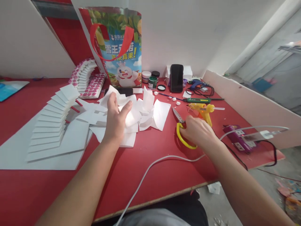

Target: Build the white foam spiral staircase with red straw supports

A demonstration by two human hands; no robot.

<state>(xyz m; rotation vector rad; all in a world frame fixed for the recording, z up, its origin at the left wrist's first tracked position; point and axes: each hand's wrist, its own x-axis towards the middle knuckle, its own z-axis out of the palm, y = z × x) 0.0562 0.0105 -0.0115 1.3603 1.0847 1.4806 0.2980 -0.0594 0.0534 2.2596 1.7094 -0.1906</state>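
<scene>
My left hand [116, 117] is in the middle of the table, thumb and fingers curled round a piece of white paper [133, 115]. More loose, bent white paper pieces [162, 114] lie under and beside it. Over to the right, my right hand [197, 128] grips the scissors [180, 128] at their yellow handle. Their metal blades point away from me and to the left, close to the tabletop. The fingertips on the handle are partly hidden by the back of my hand.
A curved stack of white slabs [50, 122] stands at left. Behind are a printed bag [123, 47], paint jars [152, 82] and a phone [176, 78]. A yellow glue gun [203, 110] and purple power strip [240, 138] lie right. A white cable [150, 168] crosses the red table [131, 175].
</scene>
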